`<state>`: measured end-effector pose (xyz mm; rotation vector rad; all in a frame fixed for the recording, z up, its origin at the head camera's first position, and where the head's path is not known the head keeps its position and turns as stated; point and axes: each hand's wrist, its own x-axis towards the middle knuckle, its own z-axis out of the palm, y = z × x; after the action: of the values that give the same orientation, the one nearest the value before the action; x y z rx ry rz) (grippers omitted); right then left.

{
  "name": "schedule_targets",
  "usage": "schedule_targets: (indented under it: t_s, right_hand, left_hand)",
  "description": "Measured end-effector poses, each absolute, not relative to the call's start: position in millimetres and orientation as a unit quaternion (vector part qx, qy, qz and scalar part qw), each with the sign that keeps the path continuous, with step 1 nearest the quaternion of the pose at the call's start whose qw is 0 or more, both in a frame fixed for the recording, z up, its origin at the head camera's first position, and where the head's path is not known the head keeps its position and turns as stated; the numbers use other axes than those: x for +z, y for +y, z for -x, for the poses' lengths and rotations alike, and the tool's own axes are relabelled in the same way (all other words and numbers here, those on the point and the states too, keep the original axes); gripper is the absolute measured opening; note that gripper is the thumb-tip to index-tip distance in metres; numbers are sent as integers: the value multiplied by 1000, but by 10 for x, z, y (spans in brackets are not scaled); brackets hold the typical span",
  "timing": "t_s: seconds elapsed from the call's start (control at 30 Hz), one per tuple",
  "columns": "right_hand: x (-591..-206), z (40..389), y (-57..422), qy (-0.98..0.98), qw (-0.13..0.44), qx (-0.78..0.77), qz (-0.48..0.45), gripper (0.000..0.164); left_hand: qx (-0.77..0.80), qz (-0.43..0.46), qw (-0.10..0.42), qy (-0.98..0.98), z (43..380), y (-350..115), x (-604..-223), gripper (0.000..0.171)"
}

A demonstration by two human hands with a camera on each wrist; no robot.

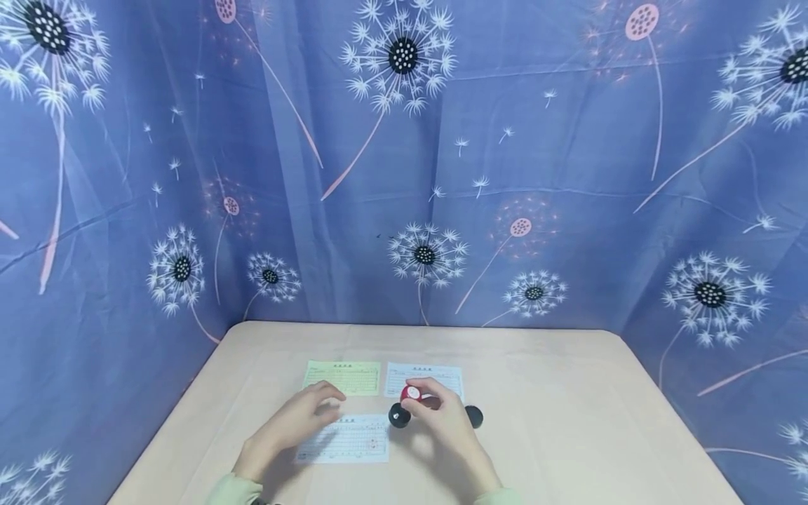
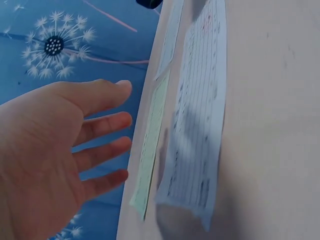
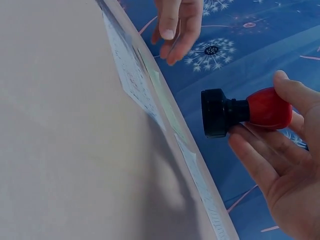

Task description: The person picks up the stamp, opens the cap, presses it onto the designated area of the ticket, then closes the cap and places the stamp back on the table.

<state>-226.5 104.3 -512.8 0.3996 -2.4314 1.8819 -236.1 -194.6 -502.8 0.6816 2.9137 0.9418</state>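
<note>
My right hand [image 1: 445, 417] grips a stamp by its rounded red handle [image 3: 270, 109], with the black base [image 3: 214, 113] pointing away from the palm. In the head view, the stamp [image 1: 400, 415] is above the table, right of the front form. My left hand [image 1: 299, 415] hovers over the papers with fingers loosely bent and nothing in them. Below it lies a pale blue-white form [image 1: 344, 445] bearing a small red round mark at its lower right. Behind are a green form [image 1: 353, 382] and another pale form [image 1: 394, 379], partly covered by my right hand.
A black round object [image 1: 473, 416] shows just right of my right hand; the hand may hide part of it. The table [image 1: 568, 435] has a pale cover. Blue curtains [image 1: 353, 266] with dandelion prints stand along its back and sides.
</note>
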Motion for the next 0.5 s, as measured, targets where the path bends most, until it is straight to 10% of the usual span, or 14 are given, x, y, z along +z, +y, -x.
schedule_targets:
  t_s: [0.5]
  right_hand:
    - [-4992,2207,1010,-781,31,614,-112,32]
  left_hand:
    - [295,-235,-20,926,2678,-1476,-5177,30]
